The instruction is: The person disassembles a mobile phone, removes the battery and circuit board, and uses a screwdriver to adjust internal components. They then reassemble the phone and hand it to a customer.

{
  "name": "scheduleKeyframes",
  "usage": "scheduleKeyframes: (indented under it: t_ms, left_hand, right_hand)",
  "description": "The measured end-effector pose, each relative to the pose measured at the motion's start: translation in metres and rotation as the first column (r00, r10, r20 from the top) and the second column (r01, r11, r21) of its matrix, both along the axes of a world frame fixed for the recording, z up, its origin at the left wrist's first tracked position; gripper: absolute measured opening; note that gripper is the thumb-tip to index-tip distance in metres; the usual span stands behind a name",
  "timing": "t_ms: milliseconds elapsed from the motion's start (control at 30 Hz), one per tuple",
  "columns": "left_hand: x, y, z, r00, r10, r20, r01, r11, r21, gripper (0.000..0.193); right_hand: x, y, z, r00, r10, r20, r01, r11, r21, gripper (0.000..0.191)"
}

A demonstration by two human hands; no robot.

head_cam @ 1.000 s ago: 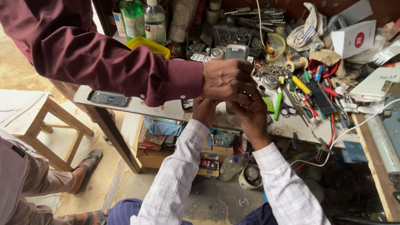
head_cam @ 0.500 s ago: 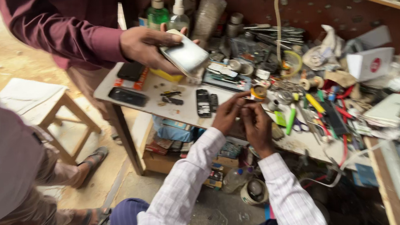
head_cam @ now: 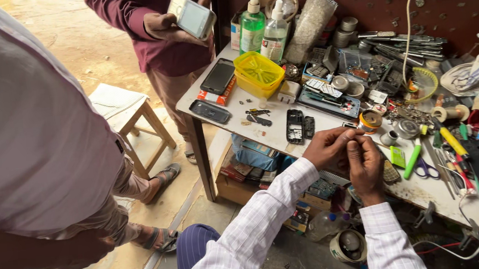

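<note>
My left hand [head_cam: 327,147] and my right hand [head_cam: 365,166] meet at the front edge of a white workbench [head_cam: 236,101]. Their fingertips are pinched together on a small part that is too tiny to make out. Both arms wear white checked sleeves. Just left of my hands lies a black phone body with its keypad piece [head_cam: 295,125], taken apart. A roll of tape [head_cam: 370,120] and a green marker [head_cam: 413,161] lie close on the right.
A person in a maroon shirt stands behind the bench holding a silver phone [head_cam: 192,16]. Another person in a pink shirt [head_cam: 29,143] fills the left. Two dark phones [head_cam: 217,76], a yellow tray [head_cam: 258,73], pump bottles [head_cam: 251,27], several tools and a wooden stool [head_cam: 126,113] crowd the space.
The person in maroon has lifted the silver phone from above the bench up toward their chest. My hands stay pinched together at the bench edge while the view has pulled back.
</note>
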State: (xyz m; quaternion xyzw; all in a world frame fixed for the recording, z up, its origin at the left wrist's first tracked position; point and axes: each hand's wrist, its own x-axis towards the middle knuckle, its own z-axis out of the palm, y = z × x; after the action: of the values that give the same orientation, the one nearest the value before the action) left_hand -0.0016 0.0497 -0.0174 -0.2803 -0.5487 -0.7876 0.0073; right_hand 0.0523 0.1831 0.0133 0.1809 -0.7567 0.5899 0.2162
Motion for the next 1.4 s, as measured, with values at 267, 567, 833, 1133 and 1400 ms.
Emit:
scheduleKeyframes:
  t_ms: [267,567,833,1133,1400]
  left_hand:
    - [0.001,0.001,-0.003,0.986,0.137,-0.097,-0.147,0.983,-0.107,0.038]
    - [0.003,-0.001,0.001,0.986,0.14,-0.087,-0.152,0.975,-0.161,0.039]
    - [0.006,-0.001,0.003,0.987,0.144,-0.068,-0.153,0.975,-0.161,0.037]
    - [0.004,0.0,0.001,0.981,0.162,-0.108,-0.178,0.971,-0.162,0.036]
    - [0.003,0.0,-0.001,0.985,0.14,-0.099,-0.154,0.976,-0.152,0.036]
  right_hand:
    - [-0.008,0.008,-0.01,0.997,0.023,-0.077,-0.021,0.999,0.029,0.033]
    - [-0.01,0.011,-0.013,0.997,0.001,-0.075,0.004,0.998,0.057,0.038]
    - [-0.011,0.011,-0.015,0.996,-0.011,-0.087,0.017,0.998,0.066,0.038]
    - [-0.008,0.009,-0.011,0.991,-0.029,-0.128,0.042,0.994,0.103,0.037]
    - [-0.006,0.008,-0.009,0.992,-0.043,-0.119,0.058,0.991,0.122,0.038]
